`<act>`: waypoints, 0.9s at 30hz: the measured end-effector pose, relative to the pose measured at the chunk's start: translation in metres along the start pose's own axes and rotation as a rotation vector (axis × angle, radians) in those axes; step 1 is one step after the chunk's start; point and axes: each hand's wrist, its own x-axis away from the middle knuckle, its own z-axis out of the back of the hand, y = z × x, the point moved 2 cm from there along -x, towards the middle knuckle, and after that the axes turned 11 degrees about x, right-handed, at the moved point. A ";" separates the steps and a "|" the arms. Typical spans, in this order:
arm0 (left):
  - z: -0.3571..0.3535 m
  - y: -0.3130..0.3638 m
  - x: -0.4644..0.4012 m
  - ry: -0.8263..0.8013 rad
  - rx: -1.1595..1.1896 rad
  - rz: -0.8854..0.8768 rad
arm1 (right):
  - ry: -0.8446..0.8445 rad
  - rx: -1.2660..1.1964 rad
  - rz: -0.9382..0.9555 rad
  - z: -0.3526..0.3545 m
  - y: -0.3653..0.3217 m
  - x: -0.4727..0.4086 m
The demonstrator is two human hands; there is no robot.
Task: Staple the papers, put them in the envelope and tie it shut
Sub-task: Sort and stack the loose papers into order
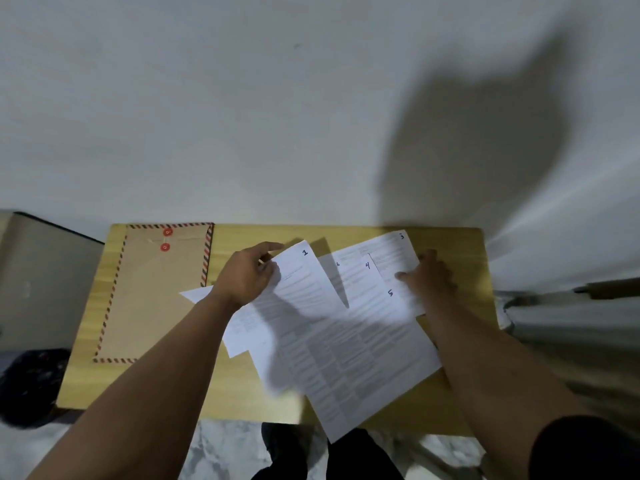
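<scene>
Between left fingers [266, 263] (pinched): page 1 [304, 289]

— What have your hands got?
— My left hand [247, 275] pinches the top corner of the sheet numbered 1 [304, 306]; my right hand [429, 277] presses flat on the fanned papers [374, 327].
— And the envelope [156, 292]?
— Lying flat at the worktop's [457, 258] left end, red buttons facing up.
</scene>
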 end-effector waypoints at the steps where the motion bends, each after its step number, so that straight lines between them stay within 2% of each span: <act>1: 0.002 0.001 0.002 0.007 0.001 0.000 | -0.006 -0.010 0.014 0.000 -0.001 -0.002; 8: 0.010 0.008 0.017 0.035 0.017 -0.005 | 0.055 0.006 0.148 0.010 -0.005 0.004; 14: 0.023 0.015 0.027 0.043 0.022 -0.062 | 0.122 -0.225 0.212 0.040 -0.009 0.025; 22: 0.058 0.035 0.043 0.092 0.004 -0.150 | 0.521 -0.313 0.489 0.115 -0.062 0.093; 27: 0.089 0.047 0.059 0.116 0.020 -0.232 | 0.551 -0.365 0.615 0.156 -0.096 0.153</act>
